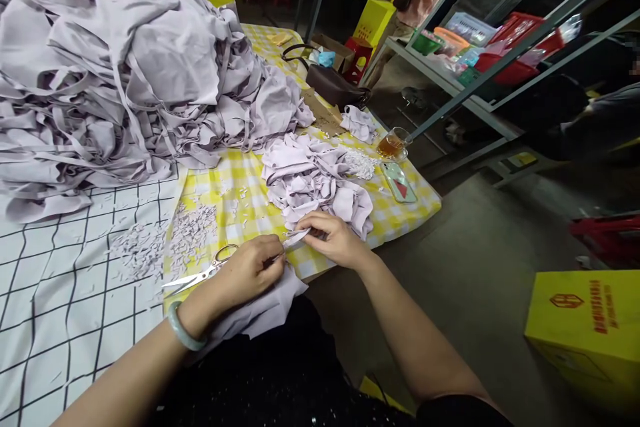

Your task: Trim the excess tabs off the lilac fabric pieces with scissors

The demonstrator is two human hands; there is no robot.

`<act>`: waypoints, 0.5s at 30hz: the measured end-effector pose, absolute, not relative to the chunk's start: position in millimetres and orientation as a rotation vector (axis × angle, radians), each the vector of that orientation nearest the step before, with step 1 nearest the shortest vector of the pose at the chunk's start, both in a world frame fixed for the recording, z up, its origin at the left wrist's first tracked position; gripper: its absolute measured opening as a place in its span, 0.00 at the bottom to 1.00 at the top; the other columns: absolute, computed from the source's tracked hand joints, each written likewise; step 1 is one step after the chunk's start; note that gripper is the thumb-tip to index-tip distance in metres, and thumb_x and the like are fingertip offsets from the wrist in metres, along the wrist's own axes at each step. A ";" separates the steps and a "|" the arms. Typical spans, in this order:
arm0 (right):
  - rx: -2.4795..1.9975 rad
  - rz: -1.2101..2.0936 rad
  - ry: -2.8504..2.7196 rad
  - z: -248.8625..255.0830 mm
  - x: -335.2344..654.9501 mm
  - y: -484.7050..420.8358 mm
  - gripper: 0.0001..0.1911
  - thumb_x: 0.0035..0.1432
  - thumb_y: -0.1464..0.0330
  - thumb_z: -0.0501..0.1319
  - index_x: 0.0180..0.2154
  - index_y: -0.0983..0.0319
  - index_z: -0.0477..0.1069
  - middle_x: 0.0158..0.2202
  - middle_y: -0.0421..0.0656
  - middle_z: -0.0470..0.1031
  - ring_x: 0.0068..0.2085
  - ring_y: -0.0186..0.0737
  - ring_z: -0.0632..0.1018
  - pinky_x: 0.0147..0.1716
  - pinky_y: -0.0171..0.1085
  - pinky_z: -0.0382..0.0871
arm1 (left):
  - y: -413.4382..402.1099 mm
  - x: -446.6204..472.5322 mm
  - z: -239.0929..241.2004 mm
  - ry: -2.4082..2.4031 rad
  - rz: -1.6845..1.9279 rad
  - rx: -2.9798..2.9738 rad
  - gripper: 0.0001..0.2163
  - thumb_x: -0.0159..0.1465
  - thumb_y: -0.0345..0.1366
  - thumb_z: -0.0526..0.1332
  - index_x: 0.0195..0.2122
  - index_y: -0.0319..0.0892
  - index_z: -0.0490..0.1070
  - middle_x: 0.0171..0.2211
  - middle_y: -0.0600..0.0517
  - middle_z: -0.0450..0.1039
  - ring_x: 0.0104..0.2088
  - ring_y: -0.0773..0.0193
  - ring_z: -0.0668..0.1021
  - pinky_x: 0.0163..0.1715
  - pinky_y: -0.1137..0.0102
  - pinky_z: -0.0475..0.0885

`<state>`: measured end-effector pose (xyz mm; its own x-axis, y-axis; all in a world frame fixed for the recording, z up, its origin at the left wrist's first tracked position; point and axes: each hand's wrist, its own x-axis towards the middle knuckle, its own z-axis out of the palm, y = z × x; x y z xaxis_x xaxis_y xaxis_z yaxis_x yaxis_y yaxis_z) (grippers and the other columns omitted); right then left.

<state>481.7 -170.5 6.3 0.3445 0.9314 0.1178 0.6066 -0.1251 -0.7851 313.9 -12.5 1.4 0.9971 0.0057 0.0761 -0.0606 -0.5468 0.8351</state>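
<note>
A pale lilac fabric piece (265, 307) hangs over my lap and the table's front edge. My left hand (250, 270) pinches its upper end, and my right hand (333, 238) grips a narrow strip of the same fabric a little to the right. Between both hands the strip (296, 238) is stretched short. Gold-handled scissors (203, 275) lie on the table just left of my left hand, their blades pointing left. Beyond my right hand sits a small crumpled heap of lilac fabric (315, 177). My fingertips are partly hidden by the cloth.
A large lilac fabric pile (150, 60) fills the table's far left. Small fabric scraps (190, 233) lie near the scissors. A glass cup of tea (393, 145), a phone (399, 181) and a dark handbag (335, 83) are at the right side. A yellow box (585, 327) stands on the floor.
</note>
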 end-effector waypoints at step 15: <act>-1.622 0.656 -1.103 -4.4 482.2 -177.4 0.07 0.63 0.68 0.64 0.40 0.56 0.81 0.40 0.43 0.73 0.45 0.39 0.76 0.49 0.41 0.70 | -9.4 315.0 -0.5 -0.032 0.098 2.293 0.12 0.68 0.29 0.52 0.26 0.41 0.63 0.27 0.52 0.65 0.29 0.64 0.69 0.32 0.68 0.64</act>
